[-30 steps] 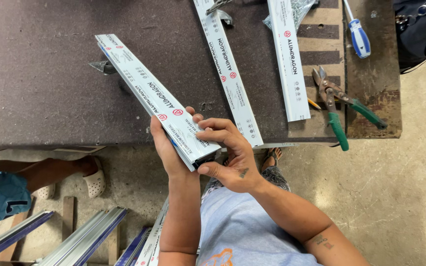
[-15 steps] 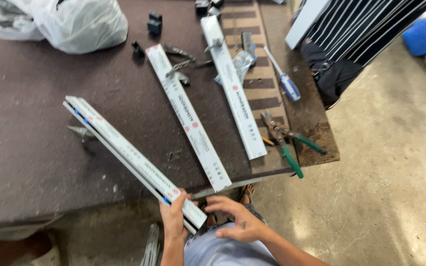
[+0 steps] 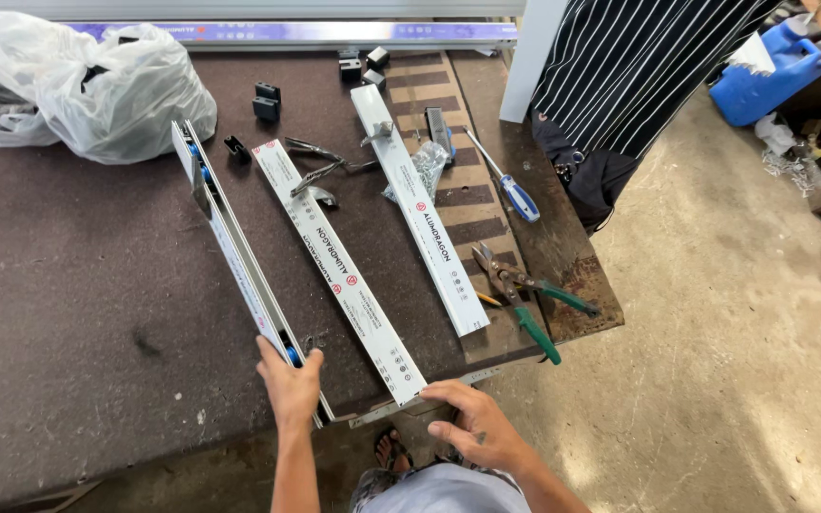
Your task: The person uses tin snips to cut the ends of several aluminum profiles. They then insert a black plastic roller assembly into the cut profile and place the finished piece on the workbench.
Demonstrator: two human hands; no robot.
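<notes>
Left hand [image 3: 289, 385] grips the aluminium rail [image 3: 239, 258] on edge, long axis running away up-left; right hand [image 3: 472, 427] lies open.

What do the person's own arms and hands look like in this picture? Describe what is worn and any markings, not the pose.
Both forearms are bare: no sleeves reach them, and no gloves, watch or rings show. The left hand is unmarked. The right hand carries a small dark mark, perhaps a tattoo, on its back. A light grey shirt shows at the bottom edge.
</notes>
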